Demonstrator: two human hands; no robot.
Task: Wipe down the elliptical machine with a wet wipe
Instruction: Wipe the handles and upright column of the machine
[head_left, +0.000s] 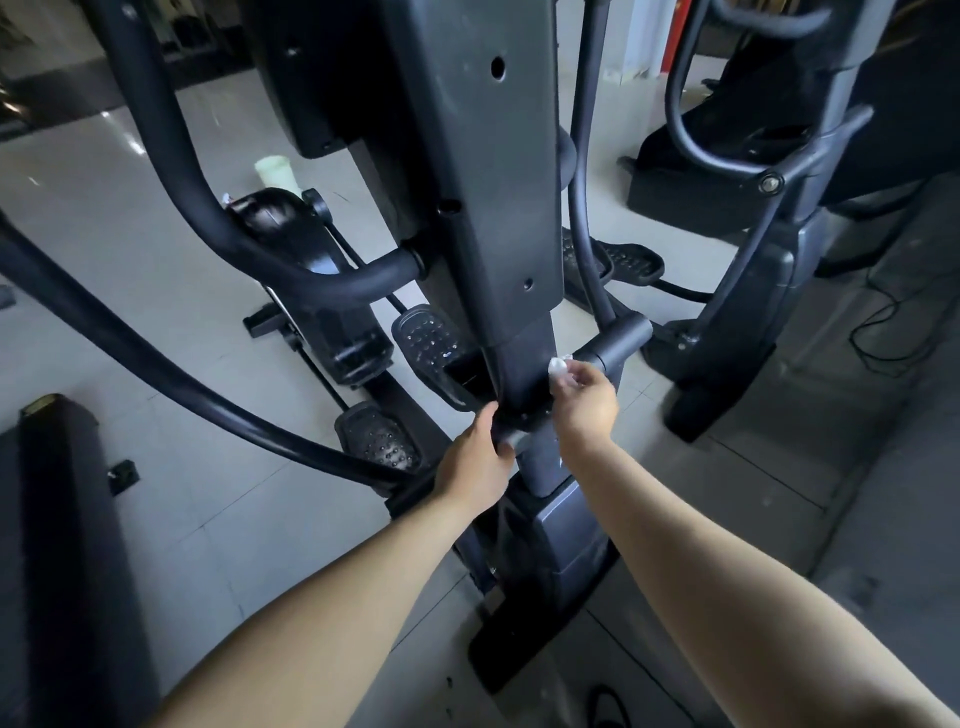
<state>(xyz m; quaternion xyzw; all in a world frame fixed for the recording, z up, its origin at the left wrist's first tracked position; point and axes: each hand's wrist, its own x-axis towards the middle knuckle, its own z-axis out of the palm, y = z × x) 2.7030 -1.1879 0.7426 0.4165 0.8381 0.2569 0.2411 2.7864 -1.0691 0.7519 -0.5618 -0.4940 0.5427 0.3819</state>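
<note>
A dark grey elliptical machine (483, 182) fills the middle of the head view, its upright column running down to a base near the floor. My right hand (584, 402) pinches a small crumpled white wet wipe (558, 366) against the lower column, just beside a short grey pivot tube (618, 340). My left hand (475, 462) grips the black joint at the bottom of the column, where the left swing arm (156, 358) ends. Both forearms reach in from the bottom of the frame.
Black pedals (431, 345) sit left of the column over a pale tiled floor. A pale green cup (277, 171) stands on the floor behind. A second machine (769, 291) stands at right with a black cable (883, 332). A dark bench (62, 519) lies at left.
</note>
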